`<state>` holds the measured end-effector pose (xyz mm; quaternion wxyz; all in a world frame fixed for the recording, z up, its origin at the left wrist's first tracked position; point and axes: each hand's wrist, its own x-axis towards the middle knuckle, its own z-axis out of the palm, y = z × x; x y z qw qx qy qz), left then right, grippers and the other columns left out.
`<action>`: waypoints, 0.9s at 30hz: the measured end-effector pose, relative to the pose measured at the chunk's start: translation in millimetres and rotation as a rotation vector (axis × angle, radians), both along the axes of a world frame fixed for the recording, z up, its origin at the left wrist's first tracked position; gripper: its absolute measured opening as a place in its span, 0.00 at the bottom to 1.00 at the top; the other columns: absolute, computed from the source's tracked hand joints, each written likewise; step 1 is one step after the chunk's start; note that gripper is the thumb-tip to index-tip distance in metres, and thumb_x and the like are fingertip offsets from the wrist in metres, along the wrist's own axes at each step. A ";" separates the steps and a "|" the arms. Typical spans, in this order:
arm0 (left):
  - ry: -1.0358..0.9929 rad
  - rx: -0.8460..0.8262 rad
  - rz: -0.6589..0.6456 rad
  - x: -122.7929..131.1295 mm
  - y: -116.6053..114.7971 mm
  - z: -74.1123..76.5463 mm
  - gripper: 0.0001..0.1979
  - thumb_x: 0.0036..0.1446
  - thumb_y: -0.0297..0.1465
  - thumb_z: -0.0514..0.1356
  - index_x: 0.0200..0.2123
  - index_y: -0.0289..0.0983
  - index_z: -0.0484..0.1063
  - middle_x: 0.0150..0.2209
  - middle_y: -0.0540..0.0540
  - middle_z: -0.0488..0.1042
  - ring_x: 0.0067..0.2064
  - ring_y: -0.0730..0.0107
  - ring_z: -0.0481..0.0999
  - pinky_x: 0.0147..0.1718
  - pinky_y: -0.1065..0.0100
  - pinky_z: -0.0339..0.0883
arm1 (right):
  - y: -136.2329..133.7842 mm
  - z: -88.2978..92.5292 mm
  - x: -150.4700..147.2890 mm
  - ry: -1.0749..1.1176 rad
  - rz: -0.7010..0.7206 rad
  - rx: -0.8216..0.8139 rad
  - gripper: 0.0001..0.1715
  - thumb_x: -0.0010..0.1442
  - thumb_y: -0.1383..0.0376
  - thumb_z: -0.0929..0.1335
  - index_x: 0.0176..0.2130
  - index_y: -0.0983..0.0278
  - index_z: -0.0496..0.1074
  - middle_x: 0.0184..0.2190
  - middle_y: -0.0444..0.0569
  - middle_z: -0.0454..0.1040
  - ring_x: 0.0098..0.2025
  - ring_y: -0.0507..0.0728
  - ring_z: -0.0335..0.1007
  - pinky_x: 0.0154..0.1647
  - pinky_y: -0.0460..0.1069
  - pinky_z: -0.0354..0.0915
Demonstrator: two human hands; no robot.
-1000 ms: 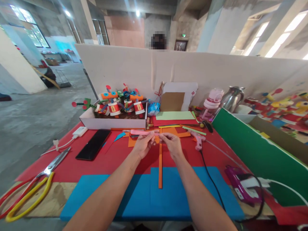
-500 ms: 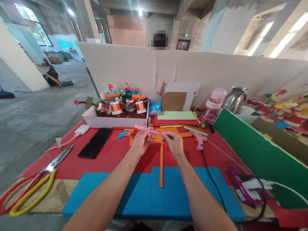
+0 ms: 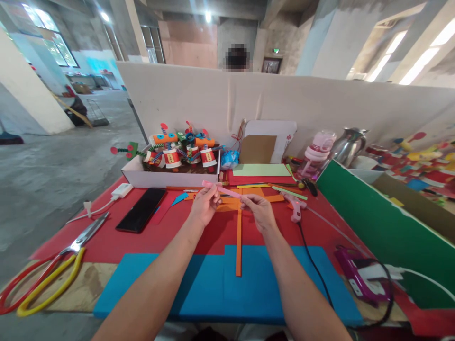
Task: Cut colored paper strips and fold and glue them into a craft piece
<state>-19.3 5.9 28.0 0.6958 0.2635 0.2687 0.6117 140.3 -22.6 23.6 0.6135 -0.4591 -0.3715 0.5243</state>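
A: What's being held?

B: A pink foam strip (image 3: 221,189), pinched at one end by the left hand (image 3: 203,207) and at the other by the right hand (image 3: 261,211), both closed on it, above the red table cover (image 3: 106,241).

A: And under the grip?

B: A long orange strip (image 3: 238,241) runs from below the hands toward the person, onto a blue foam sheet (image 3: 213,289).

A: Around that?

B: A pink glue gun (image 3: 294,206) lies just right of the right hand. A black phone (image 3: 141,216) lies left of the left hand, with scissors (image 3: 83,237) further left. Beyond the hands sits a white box (image 3: 170,179) of paper-cup figures.
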 end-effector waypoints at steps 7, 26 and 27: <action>-0.007 -0.008 0.037 -7.3 2.7 5.0 0.10 0.45 0.30 0.69 0.31 0.31 0.76 0.17 0.56 0.60 0.19 0.83 0.57 0.20 0.76 0.55 | 1.0 0.2 3.9 0.029 0.006 -0.011 0.17 0.32 0.57 0.79 0.22 0.64 0.77 0.19 0.41 0.73 0.21 0.47 0.66 0.27 0.44 0.67; 0.138 0.141 0.103 -11.5 6.7 2.9 0.11 0.37 0.33 0.72 0.25 0.34 0.77 0.16 0.54 0.66 0.19 0.83 0.61 0.23 0.73 0.62 | 2.6 -1.4 14.6 0.082 0.080 -0.109 0.19 0.29 0.58 0.80 0.22 0.65 0.76 0.20 0.42 0.74 0.21 0.46 0.66 0.24 0.42 0.67; 0.138 0.143 0.109 -12.1 6.7 3.9 0.12 0.36 0.33 0.72 0.24 0.34 0.77 0.16 0.54 0.66 0.19 0.83 0.61 0.23 0.73 0.62 | 2.5 -0.9 14.9 0.087 0.082 -0.118 0.20 0.28 0.58 0.80 0.22 0.65 0.76 0.19 0.42 0.74 0.21 0.46 0.66 0.24 0.42 0.67</action>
